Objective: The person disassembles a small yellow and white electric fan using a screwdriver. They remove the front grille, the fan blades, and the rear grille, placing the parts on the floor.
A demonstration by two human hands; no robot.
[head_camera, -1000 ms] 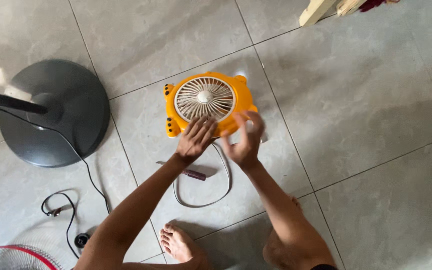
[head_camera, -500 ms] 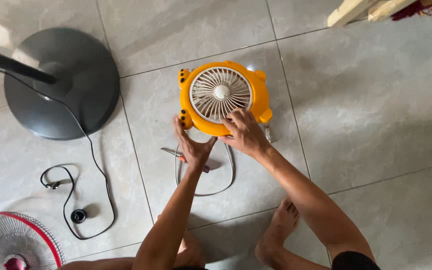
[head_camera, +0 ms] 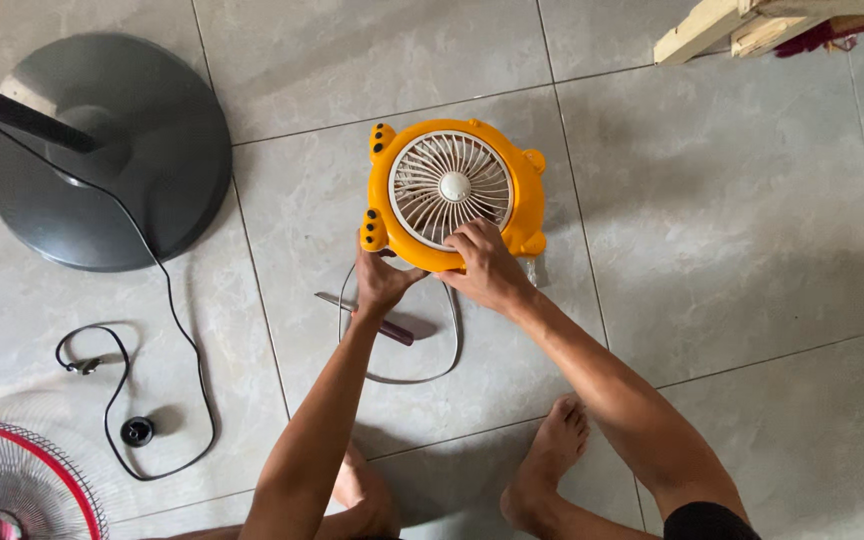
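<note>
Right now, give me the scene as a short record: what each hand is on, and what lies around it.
left hand: grips the lower left edge of the small orange fan
right hand: on the fan's lower front edge, fingers at the white grille
fan position: flat on the tiled floor, grille up
under left forearm: screwdriver, grey cord loop
left side: dark round stand base, black cable
bottom left: red-rimmed fan guard

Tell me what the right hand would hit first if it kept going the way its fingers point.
The right hand already rests on the orange fan; its fingers point up-left over the white grille, so it would likely meet the grille's round centre hub first.
</note>
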